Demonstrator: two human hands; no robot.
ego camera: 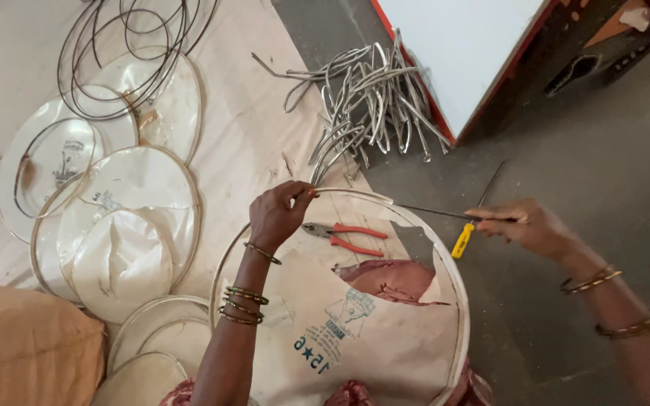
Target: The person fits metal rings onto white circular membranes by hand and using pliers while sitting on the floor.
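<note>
A large round drum skin (355, 331) in a metal hoop (457, 286) lies in front of me; the skin is torn near its middle. My left hand (278, 214) pinches the hoop at its far edge. Off the hoop's right side, my right hand (530, 225) is closed on a thin metal rod (438, 213), whose tip reaches the hoop's far right rim. Red-handled pliers (346, 234) rest on the skin just right of my left hand. A yellow-handled screwdriver (462, 240) lies on the floor below the rod.
A heap of bent metal hooks (370, 98) lies beyond the hoop. Several smaller drum skins (126, 225) and loose wire rings (126, 53) are spread on a pale sheet at left. A brown sack (24, 346) sits at lower left; a white red-edged board (460, 45) stands at the back right.
</note>
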